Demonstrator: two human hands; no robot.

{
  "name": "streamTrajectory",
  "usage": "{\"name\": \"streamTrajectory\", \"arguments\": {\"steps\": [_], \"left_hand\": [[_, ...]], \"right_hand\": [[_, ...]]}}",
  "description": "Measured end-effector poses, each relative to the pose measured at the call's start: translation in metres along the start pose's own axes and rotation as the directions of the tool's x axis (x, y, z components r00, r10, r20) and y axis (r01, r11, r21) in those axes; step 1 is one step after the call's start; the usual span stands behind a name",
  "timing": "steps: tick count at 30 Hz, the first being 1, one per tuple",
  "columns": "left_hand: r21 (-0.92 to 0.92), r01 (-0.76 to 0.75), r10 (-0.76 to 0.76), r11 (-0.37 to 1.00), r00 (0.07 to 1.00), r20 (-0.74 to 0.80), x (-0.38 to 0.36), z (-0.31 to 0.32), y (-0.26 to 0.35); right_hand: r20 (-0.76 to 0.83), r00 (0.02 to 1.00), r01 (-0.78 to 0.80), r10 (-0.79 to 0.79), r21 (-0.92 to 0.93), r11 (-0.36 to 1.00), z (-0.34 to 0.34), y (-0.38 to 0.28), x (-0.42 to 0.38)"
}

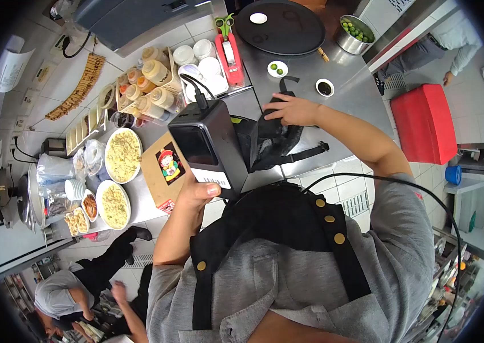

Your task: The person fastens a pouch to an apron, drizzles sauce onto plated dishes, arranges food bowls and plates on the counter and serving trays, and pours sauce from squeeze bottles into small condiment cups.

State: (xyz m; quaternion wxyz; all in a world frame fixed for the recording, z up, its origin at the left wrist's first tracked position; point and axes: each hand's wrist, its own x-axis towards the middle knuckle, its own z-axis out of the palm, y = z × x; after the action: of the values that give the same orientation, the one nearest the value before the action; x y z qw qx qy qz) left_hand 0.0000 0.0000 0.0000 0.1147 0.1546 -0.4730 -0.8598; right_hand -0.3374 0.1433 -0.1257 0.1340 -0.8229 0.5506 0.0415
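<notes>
A black power bank [205, 143] with a cable plugged into its top is held upright by my left hand [196, 191], whose thumb lies on its lower front. Right beside it, a black mesh bag [279, 140] with straps rests on the steel counter [305, 114]. My right hand [290, 110] lies on top of the bag with its fingers spread. Behind my left hand is a brown cardboard box [153, 168] with a cartoon sticker. A black cable runs over my right arm.
Two plates of yellow food [123, 155] and a crate of sauce bottles [156, 71] stand left. At the back are a red tape dispenser [230, 60], black tray [280, 34] and sauce bowl [325, 87]. A red bin [425, 123] stands right; other people are around.
</notes>
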Motion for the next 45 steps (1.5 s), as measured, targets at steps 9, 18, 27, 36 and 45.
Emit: {"name": "streamTrajectory", "arguments": {"steps": [9,18,27,36,45], "left_hand": [[-0.256,-0.067,0.024,0.964,0.985,-0.168,0.001,0.017,-0.059],[-0.135,-0.219,0.179,0.966,0.948,-0.262,-0.015,0.014,-0.068],[-0.295,-0.137,0.096,0.946,0.984,-0.151,0.013,0.019,-0.094],[-0.301,0.047,-0.115,0.952,0.971,-0.212,0.061,0.042,-0.148],[-0.209,0.217,-0.295,0.953,0.811,-0.506,0.102,0.063,-0.204]], "right_hand": [[-0.241,0.926,-0.158,0.292,0.453,0.877,0.01,0.024,-0.002],[0.082,0.888,-0.298,0.453,0.852,0.43,-0.016,0.053,-0.014],[0.304,0.724,-0.199,0.619,0.952,-0.234,-0.015,0.014,-0.02],[0.204,0.399,0.075,0.894,0.965,-0.253,0.059,-0.053,-0.032],[-0.13,0.386,-0.091,0.913,0.98,0.178,0.066,-0.069,-0.022]]}}
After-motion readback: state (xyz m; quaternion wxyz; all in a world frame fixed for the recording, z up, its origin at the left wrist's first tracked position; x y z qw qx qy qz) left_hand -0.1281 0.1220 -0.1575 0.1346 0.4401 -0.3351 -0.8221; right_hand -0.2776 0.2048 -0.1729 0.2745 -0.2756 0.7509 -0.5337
